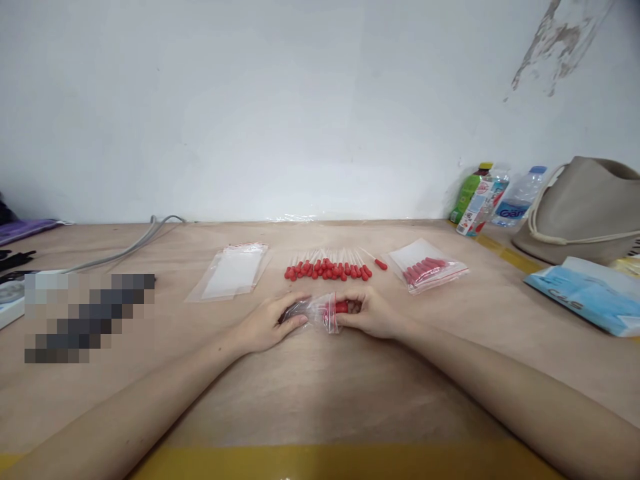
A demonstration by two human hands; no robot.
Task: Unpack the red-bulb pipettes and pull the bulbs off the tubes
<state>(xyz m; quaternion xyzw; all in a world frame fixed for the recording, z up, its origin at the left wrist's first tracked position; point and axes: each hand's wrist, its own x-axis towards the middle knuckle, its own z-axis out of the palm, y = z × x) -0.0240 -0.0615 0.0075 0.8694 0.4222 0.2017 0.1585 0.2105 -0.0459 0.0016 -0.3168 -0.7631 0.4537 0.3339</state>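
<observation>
Near the middle of the table, my left hand (280,320) grips a clear zip bag (316,313) by its left part. At the bag's mouth, my right hand (369,312) pinches a red-bulbed dropper (342,307), whose bulb is partly in the opening. How many droppers the right fingers hold is hidden. Just beyond the hands lies a pile of droppers (325,268) with red bulbs toward me and thin clear stems pointing away. To its right rests a filled zip bag (425,265) with several red bulbs inside. A stack of flat zip bags (233,270) lies to the left.
At the right stand drink bottles (473,197), a beige bag (585,207) and a blue packet (587,293). A grey cable (135,240) runs along the left. A blurred dark object (95,317) lies there too. Yellow tape (320,462) edges the table's front.
</observation>
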